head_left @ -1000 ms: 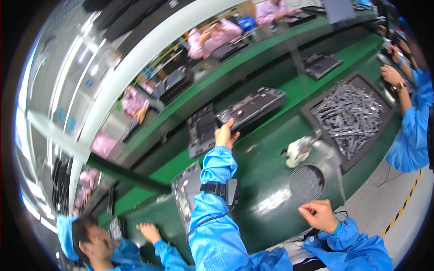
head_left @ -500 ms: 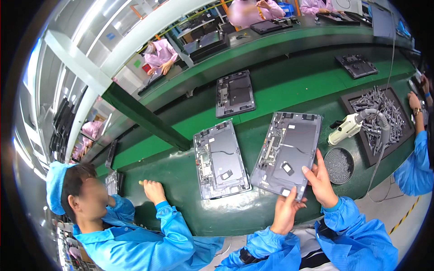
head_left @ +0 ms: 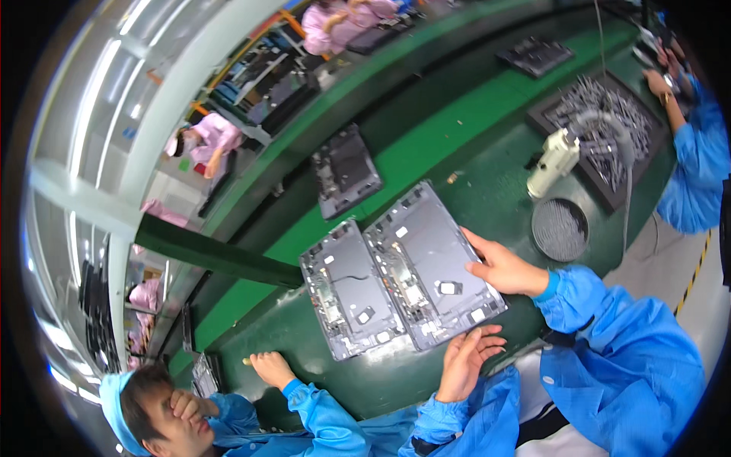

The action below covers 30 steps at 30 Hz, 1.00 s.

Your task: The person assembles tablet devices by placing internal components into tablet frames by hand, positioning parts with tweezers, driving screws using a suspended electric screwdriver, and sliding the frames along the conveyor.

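An open grey tablet housing (head_left: 442, 251), with a circuit board along its left side and a small black-and-white piece on its inner face, lies beside a second, similar open housing (head_left: 352, 286). The two meet or nearly meet along their long edges. At the right edge of the nearer one is my right hand (head_left: 509, 268), closed on it with the thumb on top and fingers along the rim. My left hand (head_left: 466, 361) is just below its lower edge, fingers loosely stretched and holding nothing; whether a fingertip touches the edge I cannot tell.
Right of the housings are a round tray of screws (head_left: 560, 228), a white electric screwdriver (head_left: 554, 161) and a dark tray (head_left: 601, 129) heaped with metal parts. Another open housing (head_left: 344, 171) lies on the green strip. A green post (head_left: 221, 255) rises left. Co-workers sit on both sides.
My right hand has brought the housing left and down beside the other one. My left hand has let go of its lower edge. The whole view has tilted and shifted.
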{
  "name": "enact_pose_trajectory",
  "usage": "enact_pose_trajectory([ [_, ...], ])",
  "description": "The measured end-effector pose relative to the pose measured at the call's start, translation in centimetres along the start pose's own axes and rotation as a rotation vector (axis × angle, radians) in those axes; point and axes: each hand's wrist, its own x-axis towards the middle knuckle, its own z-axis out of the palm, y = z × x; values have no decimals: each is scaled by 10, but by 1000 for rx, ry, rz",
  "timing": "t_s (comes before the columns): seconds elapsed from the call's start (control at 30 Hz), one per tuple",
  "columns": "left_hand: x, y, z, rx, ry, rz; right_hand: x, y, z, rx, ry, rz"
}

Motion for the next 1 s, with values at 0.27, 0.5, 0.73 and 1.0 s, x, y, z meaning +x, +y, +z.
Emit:
enact_pose_trajectory([
  [0.27,-25,35,2,611,176,150,-21,-31,-55,-626,154,-17],
  [0.5,14,35,5,1148,563,622,-35,-45,-32,-830,66,-202],
  [0.73,20,34,-3,1053,512,571,-32,-39,-31,-739,-4,-81],
  [1.0,9,38,13,805,219,361,-46,-45,-7,-581,-106,-399],
])
